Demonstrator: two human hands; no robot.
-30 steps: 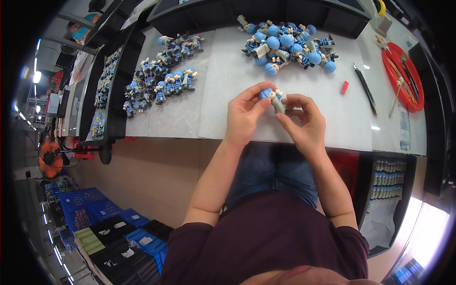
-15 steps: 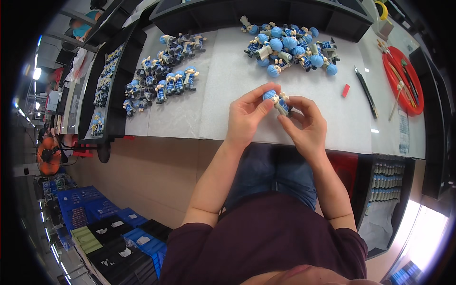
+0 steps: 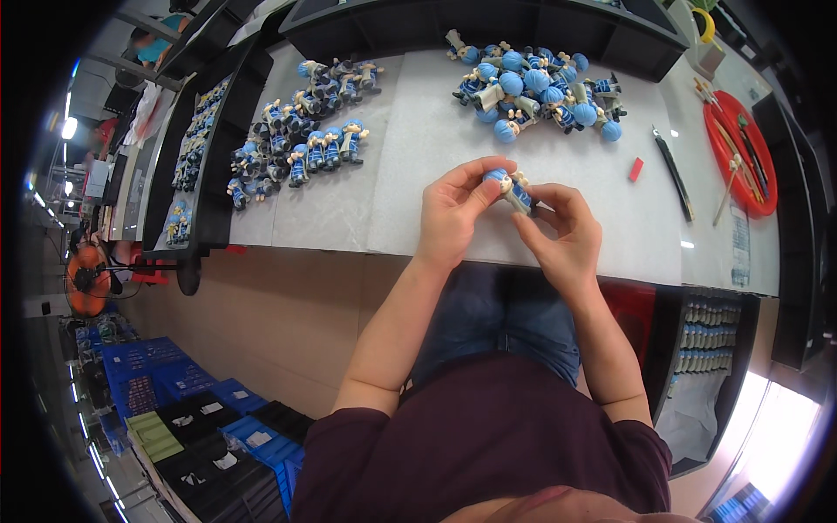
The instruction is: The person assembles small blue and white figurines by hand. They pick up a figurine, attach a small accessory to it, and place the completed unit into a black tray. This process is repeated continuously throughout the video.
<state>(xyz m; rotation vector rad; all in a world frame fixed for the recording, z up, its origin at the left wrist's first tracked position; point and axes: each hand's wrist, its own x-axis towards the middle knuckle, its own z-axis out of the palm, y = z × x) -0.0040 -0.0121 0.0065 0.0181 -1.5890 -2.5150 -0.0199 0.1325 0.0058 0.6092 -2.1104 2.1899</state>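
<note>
A small blue-haired figurine (image 3: 516, 197) is held between my two hands over the front part of the white-covered table (image 3: 410, 174). My left hand (image 3: 455, 209) pinches it at the head, thumb and forefinger on the blue hair. With its fingertips, my right hand (image 3: 562, 231) grips the lower body and legs. Fingers cover parts of the figurine. Beyond my hands lies a heaped pile of similar figurines (image 3: 536, 83). To the left, more figurines (image 3: 327, 148) stand or lie in loose groups.
On the right lie a red eraser-like block (image 3: 636, 169), a black pen-like knife (image 3: 671, 172) and a red round tray (image 3: 717, 131) holding brushes. Black trays (image 3: 488, 39) border the back; another black tray (image 3: 228, 148) with figurines is at left. Figurine rows (image 3: 711, 336) sit low at right.
The figurine is tilted very slightly differently between my fingers. Both hands keep their grip and place; the whole view has shifted a little.
</note>
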